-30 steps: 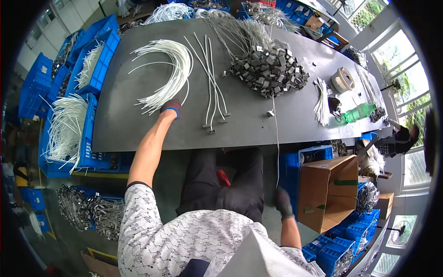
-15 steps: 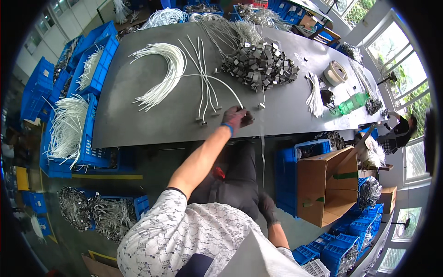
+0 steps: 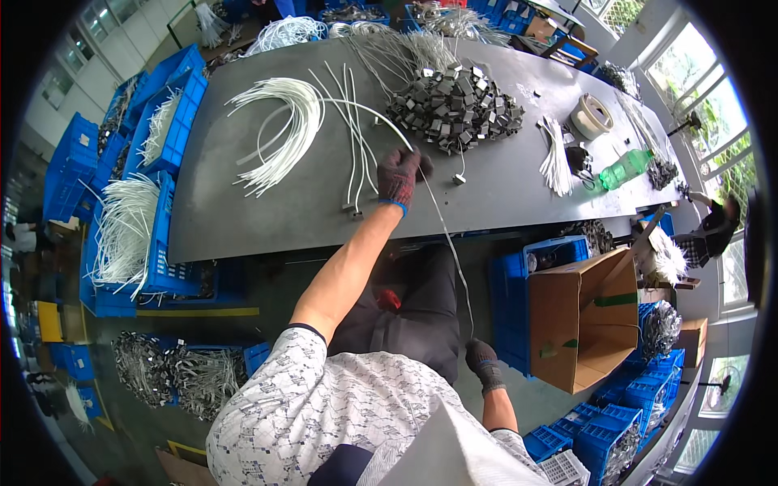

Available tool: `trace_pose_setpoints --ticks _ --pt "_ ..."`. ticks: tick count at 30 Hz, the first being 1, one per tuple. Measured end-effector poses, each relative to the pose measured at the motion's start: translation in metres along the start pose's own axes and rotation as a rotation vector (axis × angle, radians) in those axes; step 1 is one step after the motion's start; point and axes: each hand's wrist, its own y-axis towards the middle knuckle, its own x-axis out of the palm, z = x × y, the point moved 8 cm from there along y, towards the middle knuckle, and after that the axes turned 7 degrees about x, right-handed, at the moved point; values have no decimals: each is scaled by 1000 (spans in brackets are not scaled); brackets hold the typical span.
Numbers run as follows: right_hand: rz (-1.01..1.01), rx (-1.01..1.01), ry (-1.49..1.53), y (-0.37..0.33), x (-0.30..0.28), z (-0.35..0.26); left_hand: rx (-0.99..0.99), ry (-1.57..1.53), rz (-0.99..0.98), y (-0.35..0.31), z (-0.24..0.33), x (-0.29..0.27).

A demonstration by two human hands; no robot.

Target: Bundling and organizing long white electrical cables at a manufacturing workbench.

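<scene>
While a slim white flexible tube (image 3: 395,126) is pinched by the curled maroon-gloved left hand (image 3: 400,174) over the flat grey table (image 3: 275,220), a thin pale cord (image 3: 446,230) is held in the closed dark-gloved right hand (image 3: 485,364) near a brown cardboard box (image 3: 555,328).

A white short-sleeved shirt (image 3: 356,397) with a broken grey print and dark sleeve trim (image 3: 309,330) is worn with black trousers (image 3: 421,324); the left glove (image 3: 398,174) is dark maroon with a blue cuff (image 3: 394,204), the right glove (image 3: 485,367) dark grey.
</scene>
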Motion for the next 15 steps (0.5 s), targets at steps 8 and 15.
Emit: trace_pose_setpoints --ticks 8,15 --pt "42 -340 85 13 -23 -18 -329 181 -377 -61 -64 10" --pt "423 -265 1041 22 -235 -183 -434 232 -546 -106 -72 13"
